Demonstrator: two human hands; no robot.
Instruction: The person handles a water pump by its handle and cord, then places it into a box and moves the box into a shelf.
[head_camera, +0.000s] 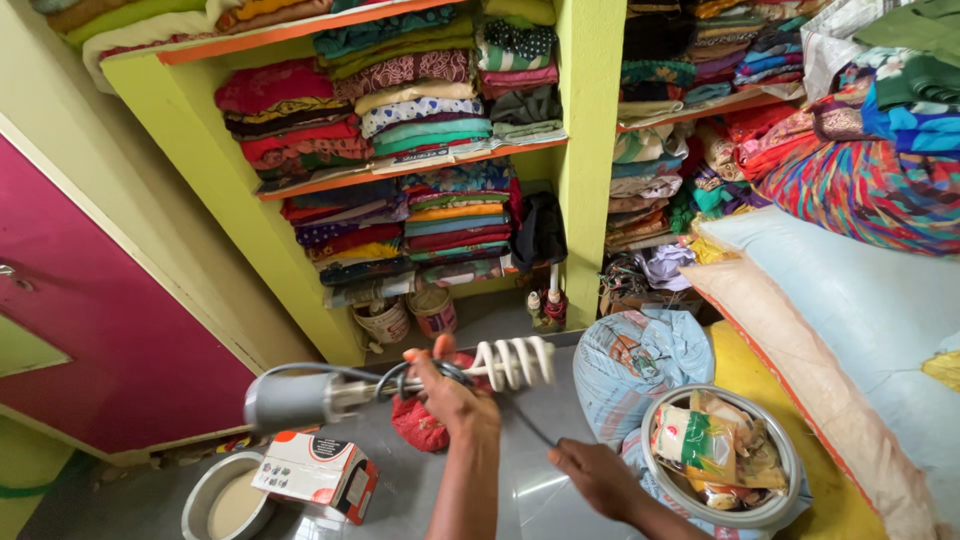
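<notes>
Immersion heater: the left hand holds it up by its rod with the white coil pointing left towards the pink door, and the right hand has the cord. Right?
Not quite. In the head view the immersion heater is held by the left hand, but its white coil points right, towards the cloth bundle; the grey handle is on the pink door side. The right hand does have the cord.

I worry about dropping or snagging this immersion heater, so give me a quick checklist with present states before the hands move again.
1. Left hand gripping the immersion heater mid-body: ok.
2. White coil clear of the shelves and folded cloth: ok.
3. Grey handle end free of the cardboard box below: ok.
4. Black cord running towards the right hand: cannot tell whether it is gripped.
5. Cord looped at the left hand, untangled: cannot tell.
6. Plug out of a socket: cannot tell, not visible.
</notes>
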